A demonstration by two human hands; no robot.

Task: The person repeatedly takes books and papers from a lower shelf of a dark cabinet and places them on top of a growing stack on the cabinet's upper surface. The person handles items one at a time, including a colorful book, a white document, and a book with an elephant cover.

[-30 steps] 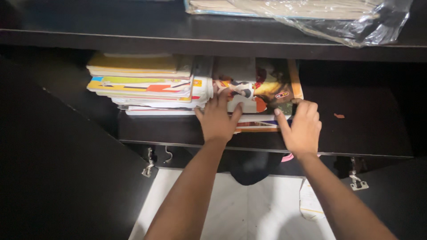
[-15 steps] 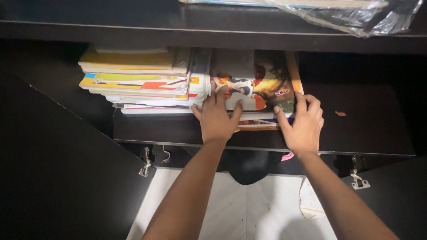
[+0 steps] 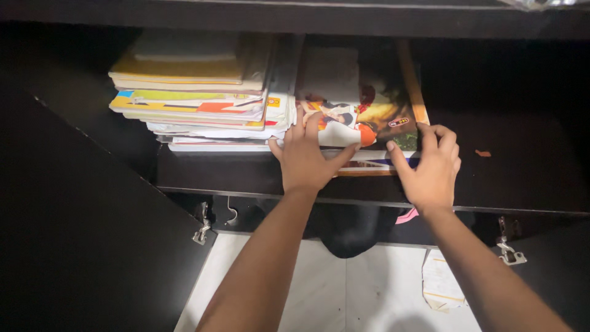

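Both hands on the colourful illustrated book (image 3: 359, 117), centre of frame, lying flat on the dark shelf (image 3: 510, 178) atop a few thinner books. Left hand (image 3: 305, 161) spread flat, fingers pressing its front edge; right hand (image 3: 433, 172) pinching the right front corner. Book sits nearly fully on the shelf, just beside the taller book stack (image 3: 196, 101) at upper left. Glossy cover, orange spine edge.

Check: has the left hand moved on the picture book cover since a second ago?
Yes. The left hand has spread its thumb rightward along the picture book's front edge, toward the right hand; fingers stay on the cover.
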